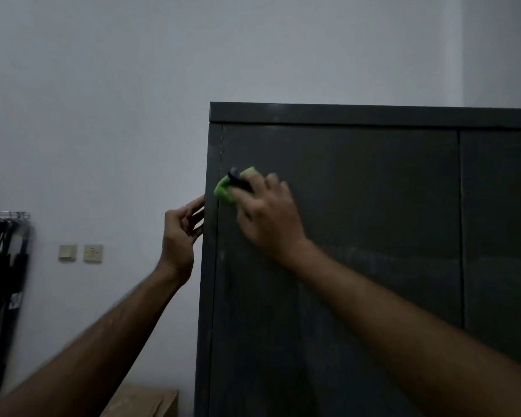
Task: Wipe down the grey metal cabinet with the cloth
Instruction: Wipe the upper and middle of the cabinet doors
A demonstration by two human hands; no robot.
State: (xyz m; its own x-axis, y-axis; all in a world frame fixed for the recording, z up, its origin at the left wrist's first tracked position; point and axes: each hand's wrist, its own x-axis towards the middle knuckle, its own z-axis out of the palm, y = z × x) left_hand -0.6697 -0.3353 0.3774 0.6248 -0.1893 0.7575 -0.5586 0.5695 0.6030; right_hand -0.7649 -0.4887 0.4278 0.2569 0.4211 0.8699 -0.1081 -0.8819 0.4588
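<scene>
Wiping is under way on the grey metal cabinet [358, 236]: the right hand [268, 215] grips the bunched green cloth [227, 191], with a small dark item I cannot identify, against the upper left corner of the left door, while the left hand [178, 236], fingers loosely extended and holding nothing, touches the cabinet's left edge. Faint streaks lower on the door suggest most of the front, and the right door, remain to be done. Both doors are closed, so the contents cannot be seen; a cardboard box [145, 401] sits below, also closed.
</scene>
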